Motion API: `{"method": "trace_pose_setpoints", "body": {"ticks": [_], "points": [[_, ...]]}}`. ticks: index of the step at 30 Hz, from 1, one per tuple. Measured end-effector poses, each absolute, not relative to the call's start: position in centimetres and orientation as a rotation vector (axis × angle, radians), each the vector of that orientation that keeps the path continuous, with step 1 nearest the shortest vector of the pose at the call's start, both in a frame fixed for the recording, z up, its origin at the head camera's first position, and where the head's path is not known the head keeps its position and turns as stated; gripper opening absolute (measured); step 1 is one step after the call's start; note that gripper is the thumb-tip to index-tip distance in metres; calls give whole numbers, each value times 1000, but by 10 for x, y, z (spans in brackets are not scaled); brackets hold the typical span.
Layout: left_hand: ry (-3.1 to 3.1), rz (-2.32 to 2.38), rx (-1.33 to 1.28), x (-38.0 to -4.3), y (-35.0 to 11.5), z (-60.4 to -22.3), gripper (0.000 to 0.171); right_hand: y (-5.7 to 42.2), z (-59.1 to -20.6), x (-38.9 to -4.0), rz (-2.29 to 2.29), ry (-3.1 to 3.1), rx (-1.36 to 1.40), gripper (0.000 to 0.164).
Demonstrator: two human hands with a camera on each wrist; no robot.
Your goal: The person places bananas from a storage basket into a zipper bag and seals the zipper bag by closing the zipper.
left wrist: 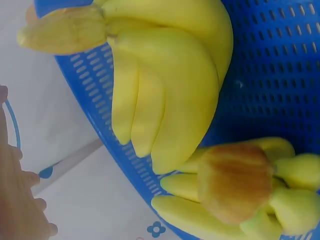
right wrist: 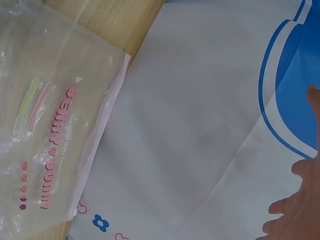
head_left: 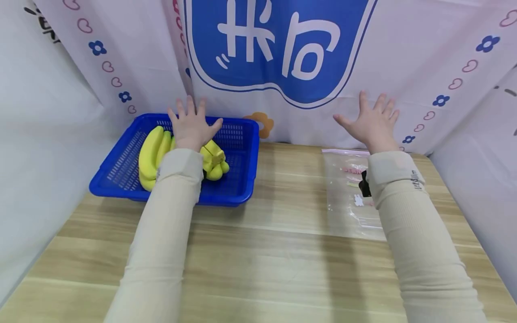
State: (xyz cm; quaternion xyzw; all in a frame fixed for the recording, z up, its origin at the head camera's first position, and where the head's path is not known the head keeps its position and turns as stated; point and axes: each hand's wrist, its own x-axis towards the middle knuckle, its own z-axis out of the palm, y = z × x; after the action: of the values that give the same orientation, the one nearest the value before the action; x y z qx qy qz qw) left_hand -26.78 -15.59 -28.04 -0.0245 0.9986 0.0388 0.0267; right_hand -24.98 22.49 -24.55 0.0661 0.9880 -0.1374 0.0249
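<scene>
- Both spread wide, empty: our left hand (head_left: 190, 129), our right hand (head_left: 372, 126)
- Bananas (left wrist: 185, 90) crowd the blue basket (head_left: 246, 190) below our left; tugging them might topple the apple (left wrist: 235, 182)
- Limp zip bag (right wrist: 60, 117) below our right might slip

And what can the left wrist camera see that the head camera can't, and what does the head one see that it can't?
Only the left wrist view: the apple, with its reddish top. In the head view the left sleeve probably hides it.

Only the head view: the right hand, the see-through bag and the table.

Both: the blue basket, the bananas in it, the left hand and the flowery cloth.
</scene>
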Motion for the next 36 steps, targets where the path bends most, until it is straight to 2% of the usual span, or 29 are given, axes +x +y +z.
{"method": "trace_pose_setpoints", "body": {"ticks": [12, 26, 31, 36], "points": [[3096, 76, -182, -261, -199, -270, 83, 246, -262, -242, -494, 3053, 277, 96], [3063, 140, -313, -234, -263, -273, 88, 286, -312, -220, -473, 3025, 306, 97], [3128, 77, -325, -222, -278, -280, 82, 298, -334, -209, -379, 3013, 289, 95], [3179, 103, -354, -209, -292, -291, 73, 307, -358, -199, -340, 3036, 251, 84]]}}
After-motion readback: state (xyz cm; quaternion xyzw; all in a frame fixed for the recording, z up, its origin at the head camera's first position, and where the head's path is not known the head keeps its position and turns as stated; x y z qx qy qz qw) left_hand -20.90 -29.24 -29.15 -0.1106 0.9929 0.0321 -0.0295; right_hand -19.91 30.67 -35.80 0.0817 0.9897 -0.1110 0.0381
